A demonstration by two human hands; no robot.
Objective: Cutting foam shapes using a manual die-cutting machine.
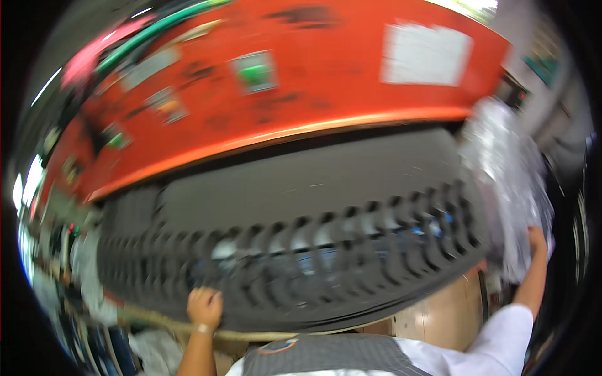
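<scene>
A wide dark grey foam-like sheet (301,178) lies in front of me, with rows of curved slots across its near half. White and blue patches show through several slots. At its near edge, left of the middle, my left hand (205,307) is closed with the fingers curled; what they hold, if anything, is hidden. Far to the right, my right hand (537,239) is closed at the crumpled clear plastic sheet (501,169), which hangs beside the right end of the grey sheet. Motion blurs the picture somewhat.
A large orange-red panel (326,75) stands along the far side, with a white paper (426,54) and small coloured stickers on it. More clear plastic (94,276) hangs at the left end. Brown floor tiles (433,316) show at the lower right.
</scene>
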